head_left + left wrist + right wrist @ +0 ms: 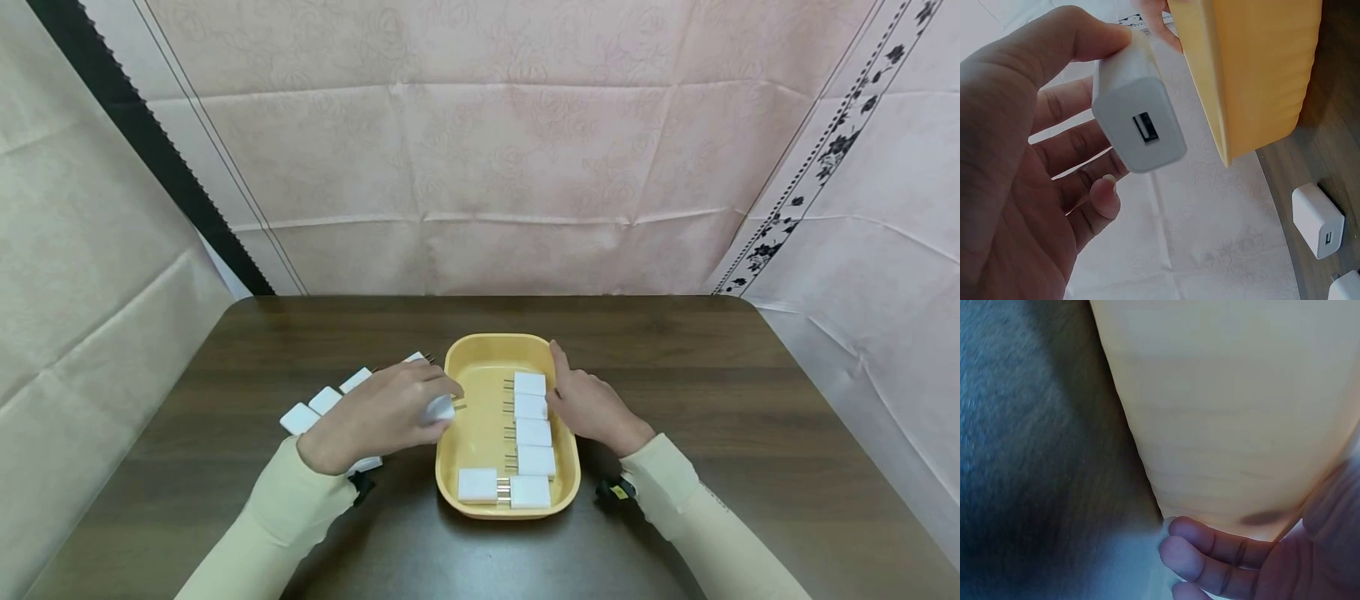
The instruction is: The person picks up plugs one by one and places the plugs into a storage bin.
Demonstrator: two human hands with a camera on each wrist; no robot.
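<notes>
My left hand (390,410) pinches a white USB charger (439,409) between thumb and fingers, over the left rim of a yellow tray (480,433). Its prongs point right, into the tray; the left wrist view shows the USB port on its end face. On the tray's right side, my right hand (596,406) holds the rim, thumb over the inner side and fingers (1182,556) against the outer wall. Inside the tray, several white chargers (533,433) line the right side with prongs facing left. Another charger (477,485) lies at the near left corner, prongs facing right.
Left of the tray, several more white chargers (325,400) lie on the brown wooden table (675,350), partly hidden under my left hand and forearm. Pale patterned cloth (525,167) hangs behind the table and along both sides.
</notes>
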